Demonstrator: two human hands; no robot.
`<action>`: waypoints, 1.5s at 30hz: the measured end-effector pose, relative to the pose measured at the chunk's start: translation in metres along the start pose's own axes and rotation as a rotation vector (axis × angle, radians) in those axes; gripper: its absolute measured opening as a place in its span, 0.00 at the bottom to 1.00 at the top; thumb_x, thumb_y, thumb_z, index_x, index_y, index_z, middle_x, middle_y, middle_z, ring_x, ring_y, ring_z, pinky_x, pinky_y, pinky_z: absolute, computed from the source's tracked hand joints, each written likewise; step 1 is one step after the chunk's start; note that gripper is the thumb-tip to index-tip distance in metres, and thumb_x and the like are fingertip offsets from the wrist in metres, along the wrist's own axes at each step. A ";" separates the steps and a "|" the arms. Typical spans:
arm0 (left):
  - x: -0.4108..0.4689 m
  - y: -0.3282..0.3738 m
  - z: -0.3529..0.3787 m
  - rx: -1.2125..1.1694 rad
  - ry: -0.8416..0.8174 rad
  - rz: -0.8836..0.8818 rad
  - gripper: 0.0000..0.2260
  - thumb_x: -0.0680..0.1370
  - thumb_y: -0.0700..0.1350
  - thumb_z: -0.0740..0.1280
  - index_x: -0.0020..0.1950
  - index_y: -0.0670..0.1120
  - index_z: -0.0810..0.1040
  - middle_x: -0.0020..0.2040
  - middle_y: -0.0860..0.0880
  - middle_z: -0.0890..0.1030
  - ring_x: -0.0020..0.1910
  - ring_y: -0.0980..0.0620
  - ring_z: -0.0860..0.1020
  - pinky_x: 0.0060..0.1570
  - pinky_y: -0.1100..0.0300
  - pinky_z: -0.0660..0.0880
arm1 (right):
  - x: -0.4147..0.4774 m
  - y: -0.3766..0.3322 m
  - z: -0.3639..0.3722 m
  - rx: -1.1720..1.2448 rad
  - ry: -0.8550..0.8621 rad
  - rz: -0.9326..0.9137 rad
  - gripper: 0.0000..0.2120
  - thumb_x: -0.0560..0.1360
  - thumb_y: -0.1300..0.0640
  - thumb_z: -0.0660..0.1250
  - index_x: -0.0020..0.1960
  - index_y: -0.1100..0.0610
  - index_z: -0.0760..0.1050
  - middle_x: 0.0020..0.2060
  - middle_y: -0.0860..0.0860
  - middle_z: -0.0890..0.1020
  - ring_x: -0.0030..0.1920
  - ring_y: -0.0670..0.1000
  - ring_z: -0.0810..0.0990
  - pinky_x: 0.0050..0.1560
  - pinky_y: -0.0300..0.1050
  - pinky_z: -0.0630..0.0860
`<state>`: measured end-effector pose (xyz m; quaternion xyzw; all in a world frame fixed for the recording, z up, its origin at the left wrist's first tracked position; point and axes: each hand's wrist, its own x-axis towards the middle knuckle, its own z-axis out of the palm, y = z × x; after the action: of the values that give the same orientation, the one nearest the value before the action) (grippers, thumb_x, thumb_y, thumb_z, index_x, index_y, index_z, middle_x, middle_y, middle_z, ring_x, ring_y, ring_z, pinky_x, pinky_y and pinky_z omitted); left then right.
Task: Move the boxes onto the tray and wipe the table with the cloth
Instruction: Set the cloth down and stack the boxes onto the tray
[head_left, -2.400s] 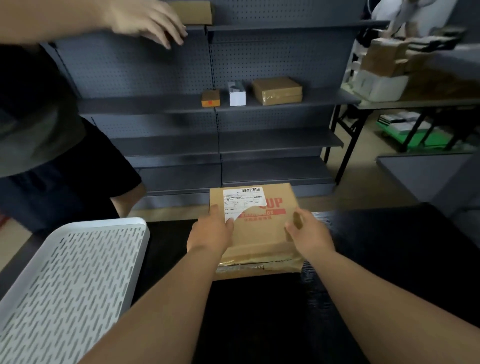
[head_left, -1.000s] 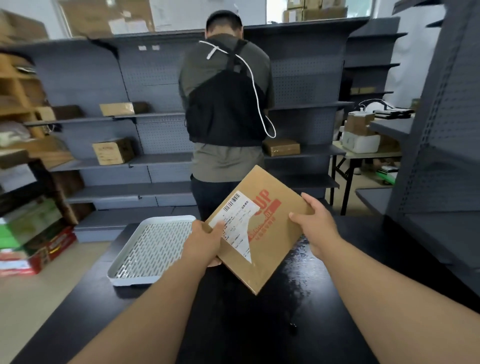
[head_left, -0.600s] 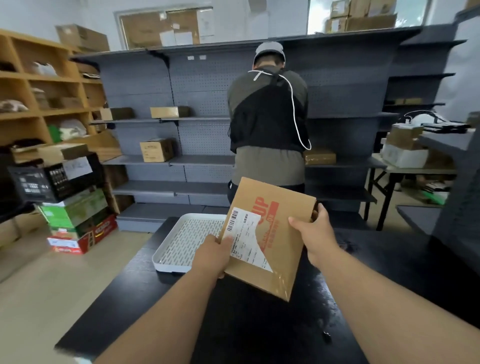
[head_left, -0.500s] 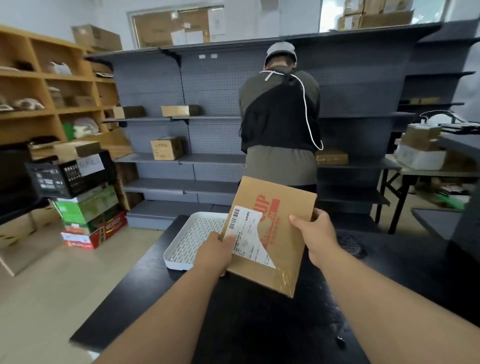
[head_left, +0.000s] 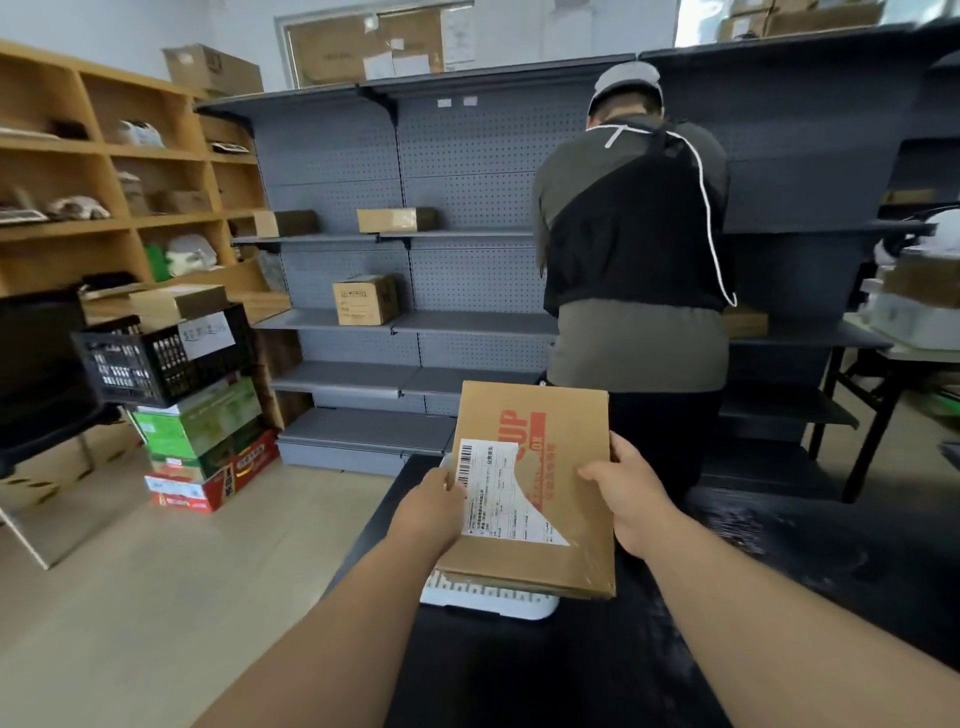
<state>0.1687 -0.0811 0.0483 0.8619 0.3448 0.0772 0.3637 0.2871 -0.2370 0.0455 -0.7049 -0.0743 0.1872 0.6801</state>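
I hold a flat brown cardboard box (head_left: 540, 467) with red print and a torn white shipping label. My left hand (head_left: 434, 506) grips its left edge, thumb on the label. My right hand (head_left: 626, 499) grips its right edge. The box hangs over the white perforated tray (head_left: 488, 600), hiding most of it; only the tray's near rim shows below the box. The tray lies on the black table (head_left: 597, 665). No cloth is in view.
A person (head_left: 636, 249) stands with their back to me just beyond the table, facing grey shelving (head_left: 415, 322) that holds a few cardboard boxes. At the left stand wooden shelves, a black crate (head_left: 156, 353) and stacked cartons. A folding table is at the right.
Both hands carried the box from the table's middle to the left, lifted and tilted, until it is over the tray. My view swung left and up; the person straightened up at the shelves.
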 end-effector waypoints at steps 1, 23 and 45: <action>0.014 -0.005 -0.005 -0.038 0.008 0.004 0.13 0.82 0.44 0.53 0.65 0.45 0.69 0.62 0.45 0.77 0.53 0.46 0.75 0.54 0.53 0.73 | 0.009 -0.001 0.010 0.009 -0.002 0.006 0.25 0.77 0.65 0.61 0.71 0.46 0.65 0.58 0.51 0.78 0.58 0.56 0.77 0.61 0.63 0.72; 0.196 -0.065 0.022 -0.225 -0.184 -0.070 0.16 0.81 0.46 0.57 0.67 0.44 0.72 0.62 0.43 0.78 0.59 0.44 0.77 0.60 0.48 0.74 | 0.136 0.058 0.089 -0.244 0.196 0.202 0.10 0.77 0.62 0.59 0.54 0.57 0.78 0.47 0.57 0.83 0.49 0.61 0.82 0.50 0.53 0.79; 0.227 -0.080 0.040 -0.176 -0.178 -0.101 0.17 0.81 0.47 0.56 0.69 0.47 0.69 0.61 0.46 0.78 0.53 0.47 0.78 0.54 0.50 0.77 | 0.154 0.071 0.100 -0.373 0.165 0.241 0.21 0.81 0.60 0.54 0.73 0.52 0.64 0.59 0.53 0.78 0.53 0.55 0.78 0.53 0.49 0.75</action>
<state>0.3116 0.0832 -0.0618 0.8115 0.3459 0.0118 0.4708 0.3812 -0.0934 -0.0500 -0.8350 0.0326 0.1919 0.5147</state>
